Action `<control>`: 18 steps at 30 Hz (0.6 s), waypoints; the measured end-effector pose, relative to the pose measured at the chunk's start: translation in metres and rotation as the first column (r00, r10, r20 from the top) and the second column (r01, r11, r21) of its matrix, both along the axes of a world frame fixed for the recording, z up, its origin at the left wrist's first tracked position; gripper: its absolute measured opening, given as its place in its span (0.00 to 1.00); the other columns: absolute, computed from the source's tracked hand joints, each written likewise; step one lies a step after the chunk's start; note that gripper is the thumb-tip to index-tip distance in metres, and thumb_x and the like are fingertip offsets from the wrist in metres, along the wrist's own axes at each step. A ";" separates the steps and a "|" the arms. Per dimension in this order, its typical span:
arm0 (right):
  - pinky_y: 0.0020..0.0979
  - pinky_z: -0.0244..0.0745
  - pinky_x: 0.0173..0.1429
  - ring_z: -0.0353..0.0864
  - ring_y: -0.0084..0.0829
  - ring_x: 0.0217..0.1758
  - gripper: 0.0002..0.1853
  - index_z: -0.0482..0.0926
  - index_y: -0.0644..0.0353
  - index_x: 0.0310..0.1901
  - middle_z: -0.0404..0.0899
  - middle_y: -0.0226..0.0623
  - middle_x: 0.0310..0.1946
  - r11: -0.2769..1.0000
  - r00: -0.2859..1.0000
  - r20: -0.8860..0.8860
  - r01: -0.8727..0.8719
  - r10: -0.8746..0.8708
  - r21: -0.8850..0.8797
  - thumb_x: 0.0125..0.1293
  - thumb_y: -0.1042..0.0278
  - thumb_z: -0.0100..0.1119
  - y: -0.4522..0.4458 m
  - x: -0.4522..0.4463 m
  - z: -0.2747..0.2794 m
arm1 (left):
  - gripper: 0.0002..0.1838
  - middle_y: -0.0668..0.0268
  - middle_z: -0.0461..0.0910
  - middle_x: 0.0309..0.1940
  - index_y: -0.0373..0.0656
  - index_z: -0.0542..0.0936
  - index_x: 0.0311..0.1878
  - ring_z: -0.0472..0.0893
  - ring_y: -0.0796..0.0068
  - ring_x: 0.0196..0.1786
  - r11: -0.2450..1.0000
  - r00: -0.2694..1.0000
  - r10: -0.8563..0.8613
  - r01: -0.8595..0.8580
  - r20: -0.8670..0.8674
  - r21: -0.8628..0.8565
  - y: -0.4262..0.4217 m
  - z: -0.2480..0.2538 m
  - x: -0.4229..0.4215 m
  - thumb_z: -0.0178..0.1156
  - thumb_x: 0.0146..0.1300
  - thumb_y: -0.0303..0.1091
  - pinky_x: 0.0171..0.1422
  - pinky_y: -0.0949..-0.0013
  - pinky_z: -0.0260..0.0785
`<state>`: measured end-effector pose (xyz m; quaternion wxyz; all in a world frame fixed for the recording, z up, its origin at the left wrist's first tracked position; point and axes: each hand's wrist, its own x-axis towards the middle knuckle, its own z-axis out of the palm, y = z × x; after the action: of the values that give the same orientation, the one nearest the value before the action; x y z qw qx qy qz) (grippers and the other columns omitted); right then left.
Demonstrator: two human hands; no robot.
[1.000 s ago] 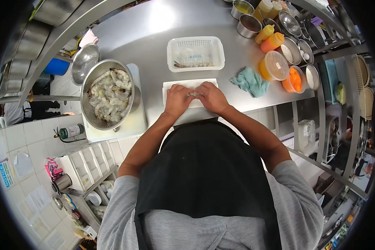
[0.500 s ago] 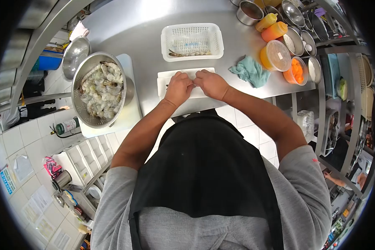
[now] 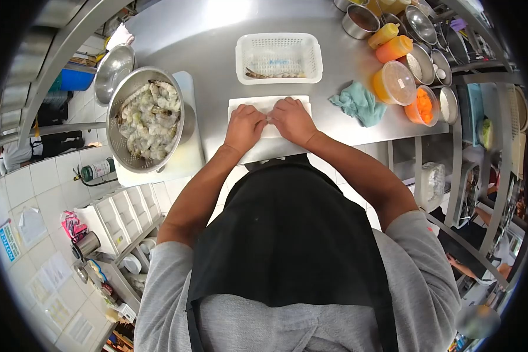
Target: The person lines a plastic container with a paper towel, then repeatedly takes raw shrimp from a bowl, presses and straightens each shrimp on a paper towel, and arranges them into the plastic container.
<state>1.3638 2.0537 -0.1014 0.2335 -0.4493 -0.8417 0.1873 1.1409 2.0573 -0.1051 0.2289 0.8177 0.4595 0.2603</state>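
My left hand (image 3: 245,127) and my right hand (image 3: 292,121) meet above a white board (image 3: 270,103) at the table's front edge. The fingers of both are closed in a pinch on a small pale, greyish piece, which looks like a raw shrimp (image 3: 268,119); the fingers hide most of it. Just beyond the board stands a white perforated basket (image 3: 279,44), with several stretched-out shrimps (image 3: 276,74) along its near side. To the left, a steel colander (image 3: 116,141) full of raw shrimps (image 3: 149,123) rests on a pale cutting board (image 3: 189,154).
A crumpled teal cloth (image 3: 359,104) lies right of the hands. Behind it are a lidded tub (image 3: 395,82), a tub of orange food (image 3: 422,107), squeeze bottles (image 3: 394,49) and steel bowls (image 3: 419,63). A metal rack (image 3: 456,152) borders the right side.
The view has shifted slightly, so the table's things appear further right. My fingertips have drawn a little closer to my body over the board, still pinched together.
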 end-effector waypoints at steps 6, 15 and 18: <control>0.43 0.75 0.61 0.78 0.39 0.53 0.05 0.91 0.52 0.39 0.80 0.32 0.40 0.985 0.982 0.095 -0.167 0.162 0.048 0.67 0.64 0.69 0.015 0.000 -0.004 | 0.04 0.64 0.84 0.37 0.46 0.90 0.38 0.82 0.54 0.50 0.993 0.984 -0.114 0.111 -0.139 -0.028 0.015 0.001 -0.004 0.73 0.60 0.27 0.54 0.50 0.76; 0.47 0.79 0.67 0.79 0.49 0.60 0.17 0.86 0.57 0.54 0.82 0.41 0.50 0.993 0.995 -0.099 -0.029 0.017 -0.118 0.64 0.68 0.75 0.008 0.021 0.003 | 0.06 0.63 0.84 0.47 0.47 0.90 0.40 0.80 0.53 0.59 0.997 0.998 0.057 -0.058 -0.026 -0.056 -0.001 0.015 -0.001 0.77 0.60 0.30 0.64 0.50 0.73; 0.48 0.79 0.66 0.79 0.51 0.59 0.18 0.84 0.57 0.54 0.81 0.42 0.51 0.991 0.993 -0.113 -0.034 0.019 -0.127 0.63 0.68 0.76 0.010 0.022 0.002 | 0.07 0.63 0.84 0.50 0.47 0.90 0.41 0.80 0.52 0.60 1.000 0.999 0.010 -0.009 0.036 -0.018 0.003 0.014 0.012 0.78 0.59 0.30 0.65 0.50 0.72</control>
<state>1.3863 2.0642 -0.0990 0.2481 -0.4410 -0.8195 0.2691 1.1534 2.0603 -0.0910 0.2430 0.8087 0.4616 0.2719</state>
